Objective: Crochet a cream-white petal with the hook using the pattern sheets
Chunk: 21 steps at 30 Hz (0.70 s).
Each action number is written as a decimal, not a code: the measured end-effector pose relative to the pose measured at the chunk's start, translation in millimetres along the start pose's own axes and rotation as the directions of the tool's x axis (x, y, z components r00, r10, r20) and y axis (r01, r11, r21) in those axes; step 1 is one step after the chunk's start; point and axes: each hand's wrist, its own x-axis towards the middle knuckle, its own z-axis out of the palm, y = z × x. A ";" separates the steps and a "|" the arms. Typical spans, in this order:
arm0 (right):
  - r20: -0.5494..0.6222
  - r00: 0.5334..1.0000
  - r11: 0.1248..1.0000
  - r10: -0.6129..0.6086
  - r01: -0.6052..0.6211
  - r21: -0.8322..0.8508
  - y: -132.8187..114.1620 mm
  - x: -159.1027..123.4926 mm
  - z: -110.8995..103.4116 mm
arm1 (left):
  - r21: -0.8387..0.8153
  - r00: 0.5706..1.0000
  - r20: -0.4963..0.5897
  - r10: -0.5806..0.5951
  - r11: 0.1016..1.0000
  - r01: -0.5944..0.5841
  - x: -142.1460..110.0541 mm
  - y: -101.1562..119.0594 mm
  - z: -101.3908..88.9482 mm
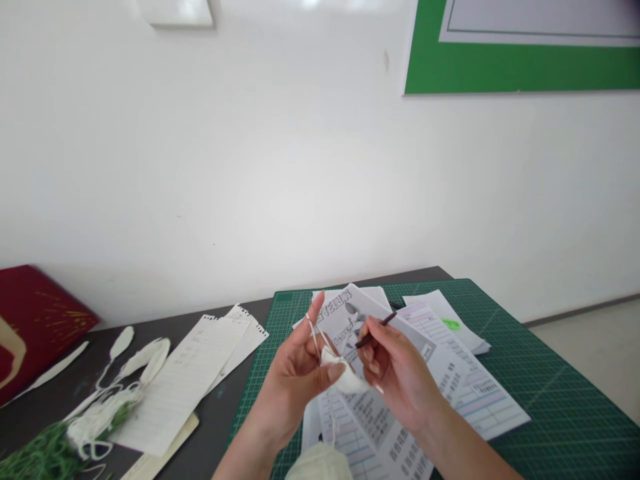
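Note:
Between the thumb and fingers of my left hand (pixel 295 373) is a small white crochet piece (pixel 349 380). White yarn loops around my raised left index finger. My right hand (pixel 400 370) grips a dark crochet hook (pixel 376 331) like a pencil, its tip pointing left, just above the crochet piece and apart from it. A white yarn ball (pixel 320 463) sits at the bottom edge below my hands, with a strand rising from it. Printed sheets (pixel 400 427) lie under both hands.
A green cutting mat (pixel 545 380) covers the table's right side. On the dark left part are lined paper sheets (pixel 185 373), white crocheted petals (pixel 150 357), green yarn (pixel 43 447) and a dark red item (pixel 45 320). A bright green clip-like thing (pixel 451 325) rests on papers.

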 end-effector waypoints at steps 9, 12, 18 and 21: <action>-0.010 0.939 0.906 -0.343 0.328 -0.268 14.8 -4.7 0.5 | 0.020 0.911 -0.371 0.182 0.982 -0.189 0.0 -13.0 12.4; 0.011 0.915 0.847 -0.404 0.378 -0.374 17.0 -5.4 0.3 | 0.044 0.872 -0.438 0.219 0.974 -0.223 0.1 -17.7 14.2; 0.019 0.927 0.868 -0.374 0.357 -0.344 17.6 -4.9 2.0 | 0.012 0.891 -0.422 0.170 0.983 -0.182 -2.3 -24.0 18.2; -0.013 0.916 0.879 -0.400 0.380 -0.287 15.2 -4.8 2.4 | -0.006 0.904 -0.394 0.168 0.983 -0.185 -2.9 -21.3 16.4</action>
